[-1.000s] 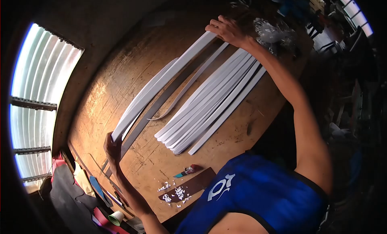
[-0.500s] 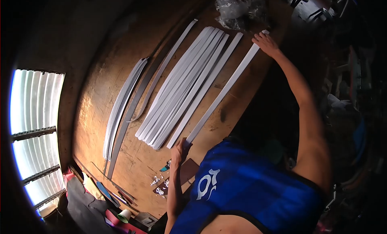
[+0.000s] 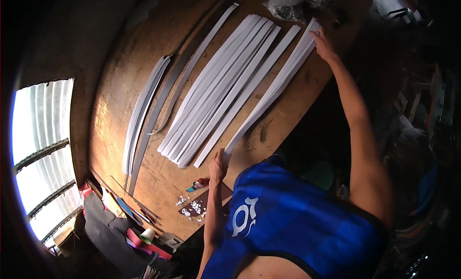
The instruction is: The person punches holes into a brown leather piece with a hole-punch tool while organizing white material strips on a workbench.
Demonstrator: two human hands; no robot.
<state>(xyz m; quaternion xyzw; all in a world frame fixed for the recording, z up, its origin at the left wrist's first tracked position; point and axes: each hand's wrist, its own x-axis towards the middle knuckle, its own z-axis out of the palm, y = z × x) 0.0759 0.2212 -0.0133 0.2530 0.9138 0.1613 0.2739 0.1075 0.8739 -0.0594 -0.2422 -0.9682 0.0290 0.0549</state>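
A bundle of long white strips (image 3: 281,82) stretches between my two hands over the wooden table. My left hand (image 3: 218,166) is closed around its near end, where the strips lie together. At the far end they spread into a narrow fan, and my right hand (image 3: 324,44) pinches the fan's outer edge; its fingertips are partly hidden. Beside the bundle lies a single white strip (image 3: 249,94). Left of that, a wide pile of white strips (image 3: 218,91) rests flat on the table.
More strips (image 3: 144,115) and grey bands (image 3: 156,118) lie at the left of the table (image 3: 113,101). Clear plastic (image 3: 288,10) sits at the far edge. White scraps (image 3: 192,209) and a teal-and-red tool (image 3: 197,184) are near my left forearm. A cup (image 3: 147,236) stands at the near corner.
The strips between my hands were stacked as one band and are now fanned out at the far end. My left hand has risen slightly. The whole view has shifted a little.
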